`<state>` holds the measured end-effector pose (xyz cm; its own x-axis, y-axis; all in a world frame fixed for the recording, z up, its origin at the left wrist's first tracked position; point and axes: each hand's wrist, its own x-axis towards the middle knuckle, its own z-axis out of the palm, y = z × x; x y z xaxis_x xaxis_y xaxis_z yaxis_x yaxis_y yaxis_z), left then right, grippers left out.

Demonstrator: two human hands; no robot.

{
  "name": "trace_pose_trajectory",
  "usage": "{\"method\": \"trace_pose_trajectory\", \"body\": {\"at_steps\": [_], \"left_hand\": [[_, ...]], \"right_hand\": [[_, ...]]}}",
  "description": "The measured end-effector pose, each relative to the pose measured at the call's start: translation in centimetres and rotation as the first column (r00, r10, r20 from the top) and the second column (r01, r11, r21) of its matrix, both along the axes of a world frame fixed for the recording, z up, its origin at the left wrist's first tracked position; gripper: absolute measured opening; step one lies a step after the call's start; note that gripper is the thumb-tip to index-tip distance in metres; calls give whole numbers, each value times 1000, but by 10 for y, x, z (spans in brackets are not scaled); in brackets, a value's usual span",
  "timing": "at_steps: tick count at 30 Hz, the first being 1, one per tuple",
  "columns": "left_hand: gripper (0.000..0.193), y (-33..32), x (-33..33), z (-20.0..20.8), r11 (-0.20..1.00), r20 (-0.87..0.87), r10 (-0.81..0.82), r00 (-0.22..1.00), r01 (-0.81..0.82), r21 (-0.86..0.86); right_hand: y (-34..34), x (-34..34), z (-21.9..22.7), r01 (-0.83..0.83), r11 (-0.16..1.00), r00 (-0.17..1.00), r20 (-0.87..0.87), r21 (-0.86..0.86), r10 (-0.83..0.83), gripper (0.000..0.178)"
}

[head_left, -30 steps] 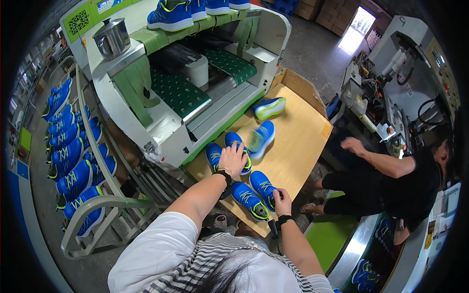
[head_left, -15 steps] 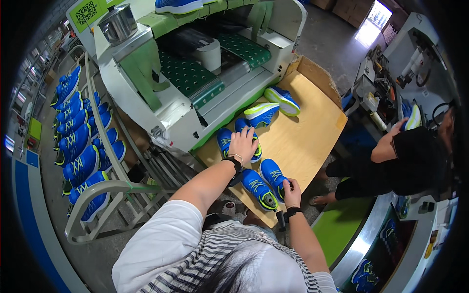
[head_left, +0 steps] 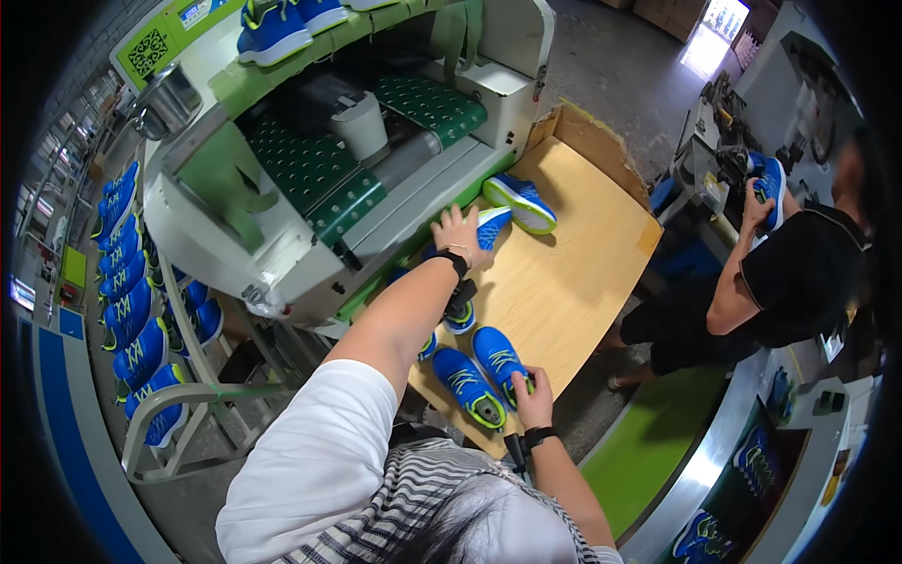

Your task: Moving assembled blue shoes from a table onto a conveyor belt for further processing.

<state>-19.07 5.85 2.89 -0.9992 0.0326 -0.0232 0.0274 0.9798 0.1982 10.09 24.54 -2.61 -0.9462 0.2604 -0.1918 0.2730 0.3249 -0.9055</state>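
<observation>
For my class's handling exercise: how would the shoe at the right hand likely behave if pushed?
The blue shoe stands upright on the smooth-looking board, so it would probably slide rather than roll. Its narrow shape might tip under a high sideways push.

1 QR code (head_left: pixel 147 54) on green panel (head_left: pixel 182 39)

The person wears a loose top with plain white short sleeves (head_left: pixel 315 442) and, over it, a garment in dark and white stripes (head_left: pixel 395 503). The left hand (head_left: pixel 460 235) and right hand (head_left: pixel 533 399) are ungloved. A thin, pale bracelet (head_left: pixel 458 247) sits by a black left wristband (head_left: pixel 458 261); the black right wristband (head_left: pixel 540 436) is plain. Dark strands of hair (head_left: pixel 440 538) hang at the lower edge.
</observation>
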Motion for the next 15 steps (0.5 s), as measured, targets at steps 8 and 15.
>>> {"method": "trace_pose_trajectory", "body": {"at_steps": [8, 15], "left_hand": [[78, -15, -43, 22, 962, 434, -99, 895, -27, 273], [43, 42, 76, -32, -324, 735, -301, 607, -790, 520]], "right_hand": [[93, -90, -10, -282, 958, 934, 213, -48, 286, 40], [109, -318, 11, -138, 863, 911, -280, 486, 303, 56]]}}
